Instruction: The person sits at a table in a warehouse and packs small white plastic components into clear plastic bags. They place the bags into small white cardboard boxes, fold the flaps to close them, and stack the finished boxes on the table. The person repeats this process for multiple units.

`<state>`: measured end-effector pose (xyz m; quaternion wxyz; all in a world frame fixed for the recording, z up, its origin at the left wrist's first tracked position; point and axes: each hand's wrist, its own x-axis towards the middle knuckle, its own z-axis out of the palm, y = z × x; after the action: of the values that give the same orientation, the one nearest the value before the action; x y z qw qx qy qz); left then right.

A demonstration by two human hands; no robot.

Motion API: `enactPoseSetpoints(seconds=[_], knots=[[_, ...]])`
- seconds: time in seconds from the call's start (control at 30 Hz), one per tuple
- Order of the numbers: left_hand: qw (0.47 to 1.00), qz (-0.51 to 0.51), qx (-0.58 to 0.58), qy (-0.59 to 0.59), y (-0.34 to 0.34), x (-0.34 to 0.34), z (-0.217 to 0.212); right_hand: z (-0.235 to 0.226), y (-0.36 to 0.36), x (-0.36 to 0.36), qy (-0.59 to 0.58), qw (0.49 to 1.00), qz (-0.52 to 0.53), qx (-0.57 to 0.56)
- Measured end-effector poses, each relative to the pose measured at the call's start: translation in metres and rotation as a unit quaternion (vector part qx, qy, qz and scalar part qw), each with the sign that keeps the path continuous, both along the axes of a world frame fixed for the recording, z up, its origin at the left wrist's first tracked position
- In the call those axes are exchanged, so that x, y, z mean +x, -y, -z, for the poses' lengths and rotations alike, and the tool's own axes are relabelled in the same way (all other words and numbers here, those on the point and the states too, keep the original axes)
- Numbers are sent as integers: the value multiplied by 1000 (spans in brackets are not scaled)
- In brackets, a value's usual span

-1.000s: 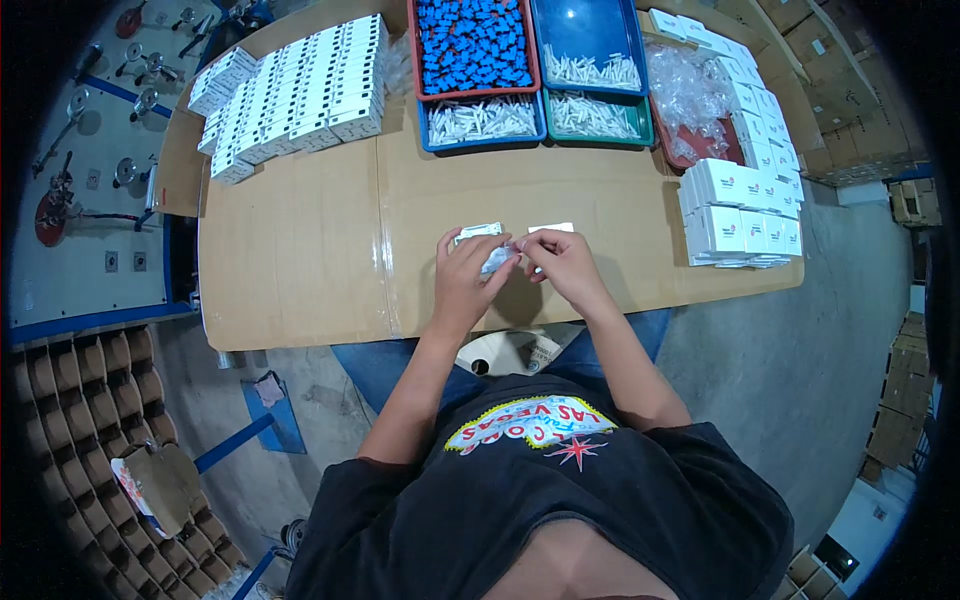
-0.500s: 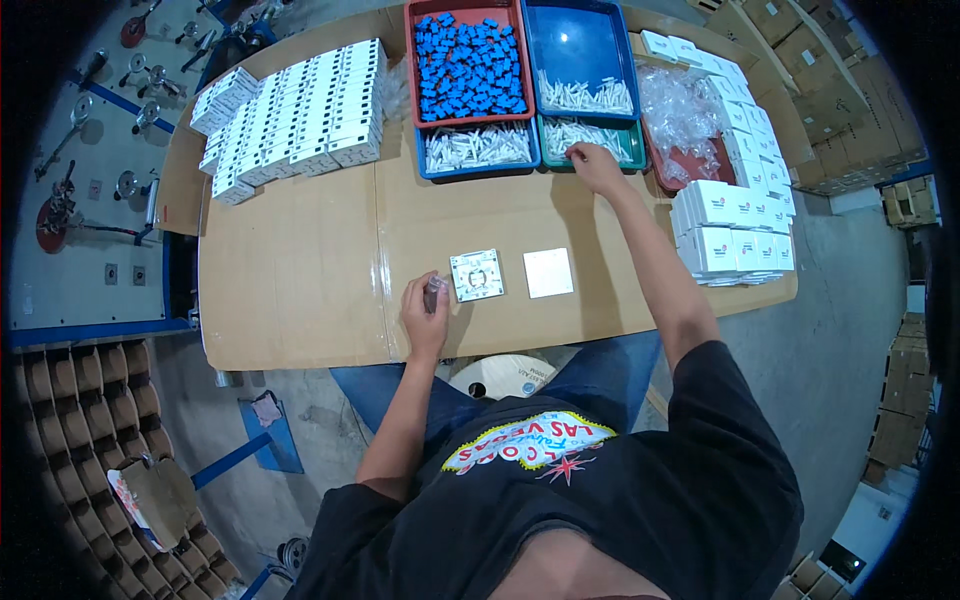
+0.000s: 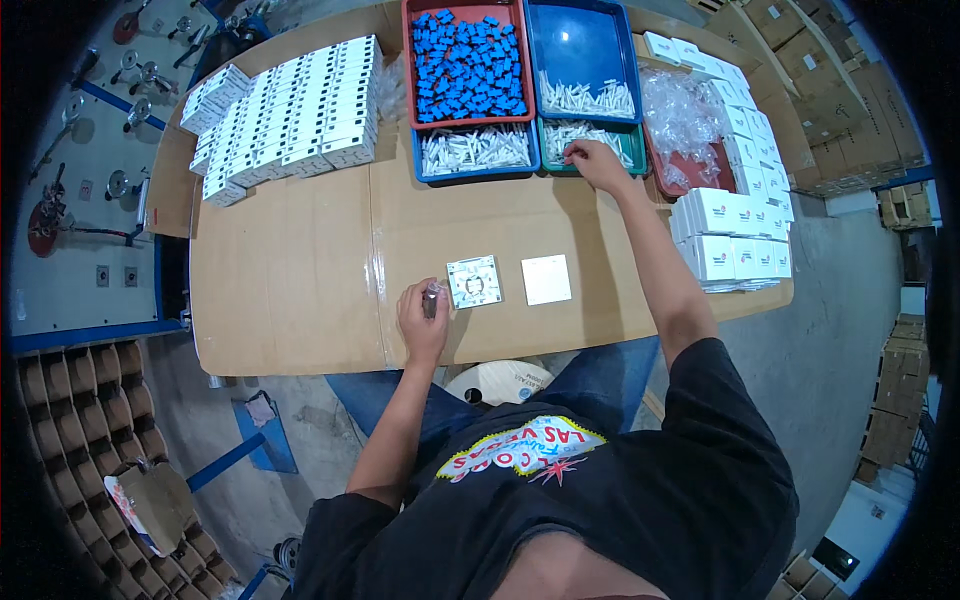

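My left hand (image 3: pixel 421 322) rests on the cardboard-covered table, its fingers curled round a small clear plastic bag (image 3: pixel 431 300) with something dark in it. Just right of this hand lies an open white square box (image 3: pixel 474 282) with a patterned inside. Beside it is a flat white square plate or lid (image 3: pixel 546 279). My right hand (image 3: pixel 597 163) reaches to the near side of a green tray (image 3: pixel 634 150) of small white plug-like pieces (image 3: pixel 582 132). Its fingertips are pinched together over the pieces, and what they hold, if anything, is hidden.
At back left stand rows of white boxes (image 3: pixel 300 110). A red tray of blue pieces (image 3: pixel 468 70), blue trays of white pieces (image 3: pixel 475 150), and a red tray of clear plastic bags (image 3: pixel 683 110) line the back. Stacked white boxes (image 3: pixel 715 240) stand at right.
The view has shifted slightly. My right hand stays at the green tray, and my left hand still holds the small plastic bag beside the open box.
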<state>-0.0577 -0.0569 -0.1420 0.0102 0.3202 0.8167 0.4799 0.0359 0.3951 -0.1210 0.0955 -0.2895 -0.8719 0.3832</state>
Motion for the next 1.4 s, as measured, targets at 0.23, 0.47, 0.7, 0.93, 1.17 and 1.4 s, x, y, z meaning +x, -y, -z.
enactPoseSetpoints(seconds=[0.23,0.47,0.7,0.93,1.17,1.4], knots=[[1000,1,-14,-1,0,0,-3,-5,4,-7,-5,995,44,94],[1000,6,-7,4,0,0,-2,-2,2,-5,30,988,-25,152],[1000,2,3,8,-1,1,-3,-1,-5,-3,68,984,-94,132],[1000,-3,10,-12,0,-1,-1,-14,-17,-12,88,987,-135,27],[1000,4,-1,-2,1,-1,-2,-10,-19,-18,53,994,-94,21],[1000,4,15,9,3,0,4,-12,-26,-11,-40,998,26,-40]])
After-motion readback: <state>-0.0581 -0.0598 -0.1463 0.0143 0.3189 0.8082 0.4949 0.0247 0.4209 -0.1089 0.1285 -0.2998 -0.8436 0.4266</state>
